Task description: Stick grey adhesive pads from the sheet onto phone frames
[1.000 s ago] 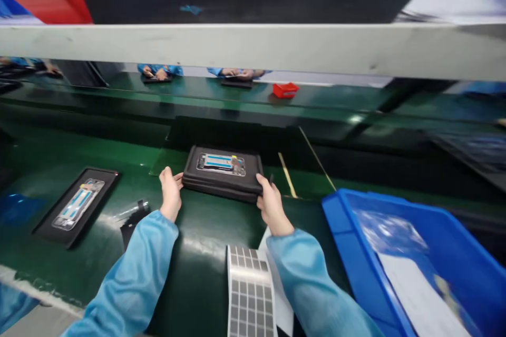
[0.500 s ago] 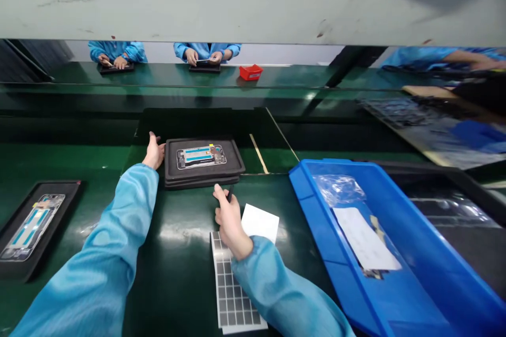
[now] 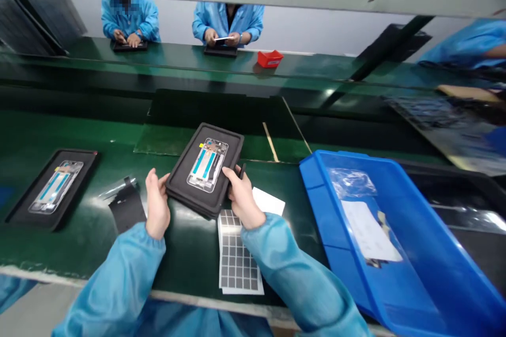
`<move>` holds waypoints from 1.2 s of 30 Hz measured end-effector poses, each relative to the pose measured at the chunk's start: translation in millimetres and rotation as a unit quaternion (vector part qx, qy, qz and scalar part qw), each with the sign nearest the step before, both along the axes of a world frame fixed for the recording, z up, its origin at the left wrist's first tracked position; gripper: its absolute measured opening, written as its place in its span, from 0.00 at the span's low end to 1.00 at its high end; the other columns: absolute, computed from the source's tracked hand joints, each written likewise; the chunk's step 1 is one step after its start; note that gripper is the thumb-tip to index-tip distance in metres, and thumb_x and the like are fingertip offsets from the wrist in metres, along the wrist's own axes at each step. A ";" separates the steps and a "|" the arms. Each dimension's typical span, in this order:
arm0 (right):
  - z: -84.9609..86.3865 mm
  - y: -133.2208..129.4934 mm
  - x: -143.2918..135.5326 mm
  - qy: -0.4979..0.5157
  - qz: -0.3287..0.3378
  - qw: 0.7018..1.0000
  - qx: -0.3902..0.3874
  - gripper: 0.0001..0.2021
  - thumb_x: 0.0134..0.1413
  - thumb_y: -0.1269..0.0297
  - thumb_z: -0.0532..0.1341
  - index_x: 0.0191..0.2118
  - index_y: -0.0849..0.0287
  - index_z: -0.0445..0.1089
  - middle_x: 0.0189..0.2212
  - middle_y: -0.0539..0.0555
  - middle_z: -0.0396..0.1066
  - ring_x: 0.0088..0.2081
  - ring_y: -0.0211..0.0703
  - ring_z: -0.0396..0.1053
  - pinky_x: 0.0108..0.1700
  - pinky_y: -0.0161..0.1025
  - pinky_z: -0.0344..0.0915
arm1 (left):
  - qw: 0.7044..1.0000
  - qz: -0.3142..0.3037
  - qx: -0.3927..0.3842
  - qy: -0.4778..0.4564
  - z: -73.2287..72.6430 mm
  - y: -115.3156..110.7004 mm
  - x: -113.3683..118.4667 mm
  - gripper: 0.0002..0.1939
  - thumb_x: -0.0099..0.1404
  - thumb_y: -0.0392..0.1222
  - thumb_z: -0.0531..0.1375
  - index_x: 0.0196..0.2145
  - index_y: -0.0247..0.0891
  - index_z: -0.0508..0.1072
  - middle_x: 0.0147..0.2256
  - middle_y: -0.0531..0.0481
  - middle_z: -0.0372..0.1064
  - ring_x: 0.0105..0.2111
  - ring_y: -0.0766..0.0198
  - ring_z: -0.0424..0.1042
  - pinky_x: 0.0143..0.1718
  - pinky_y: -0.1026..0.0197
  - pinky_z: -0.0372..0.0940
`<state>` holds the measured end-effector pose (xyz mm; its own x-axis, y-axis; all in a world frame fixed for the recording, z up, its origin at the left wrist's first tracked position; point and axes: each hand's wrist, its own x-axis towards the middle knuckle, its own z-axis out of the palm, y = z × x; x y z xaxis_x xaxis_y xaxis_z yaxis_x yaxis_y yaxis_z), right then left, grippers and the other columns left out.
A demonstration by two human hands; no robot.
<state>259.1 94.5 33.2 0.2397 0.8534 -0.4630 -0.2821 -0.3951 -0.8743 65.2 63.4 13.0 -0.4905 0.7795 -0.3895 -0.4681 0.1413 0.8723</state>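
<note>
- Tray stack (image 3: 184,171) with 1 phone frame (image 3: 207,166) on top: at my 12 o'clock.
- My left hand (image 3: 157,202): loosely open, fingertips against stack's 8 o'clock corner.
- My right hand (image 3: 242,192): clasps stack's 4 o'clock edge, thumb uppermost.
- From stack: grid sheet (image 3: 239,260) 5 o'clock, another tray (image 3: 26,213) 9 o'clock.

Even, cool light; pale glare on the green bench (image 3: 185,266), deep shadow behind. Held black tray (image 3: 185,166) fairly sharp; clutter (image 3: 425,121) at far right smeared, blue bin (image 3: 328,216) stretched cornerward.
</note>
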 end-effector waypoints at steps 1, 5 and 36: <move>2.7 -7.0 -1.5 0.005 0.015 1.000 -0.005 0.26 0.47 0.54 0.70 0.51 0.55 0.65 0.25 0.45 0.71 0.21 0.35 0.65 0.18 0.30 0.57 | 1.000 0.012 0.007 -0.004 1.5 -21.5 -0.5 0.27 0.71 0.60 0.53 0.62 0.48 0.61 0.46 0.47 0.75 0.46 0.62 0.75 0.46 0.61 0.68; 5.4 -33.3 -14.3 0.032 0.075 0.996 -0.034 0.28 0.45 0.62 0.70 0.54 0.56 0.67 0.31 0.50 0.78 0.25 0.39 0.72 0.20 0.31 0.63 | 0.997 0.063 0.032 -0.012 5.8 -89.8 -12.2 0.25 0.67 0.59 0.56 0.59 0.50 0.64 0.49 0.47 0.75 0.50 0.57 0.74 0.50 0.54 0.69; 40.1 -53.1 60.9 -0.364 0.203 0.862 0.288 0.14 0.67 0.55 0.56 0.36 0.53 0.77 0.42 0.57 0.74 0.46 0.52 0.72 0.50 0.48 0.68 | 0.931 -0.334 0.014 0.148 48.6 -61.9 -56.9 0.11 0.59 0.48 0.68 0.34 0.38 0.79 0.21 0.56 0.61 0.20 0.73 0.56 0.22 0.68 0.52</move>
<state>320.0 41.5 73.2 -0.0850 0.9734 0.2129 0.4840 0.2271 -0.8451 8.3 1.6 61.6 0.0248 0.9569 -0.2895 -0.0231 0.2901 0.9567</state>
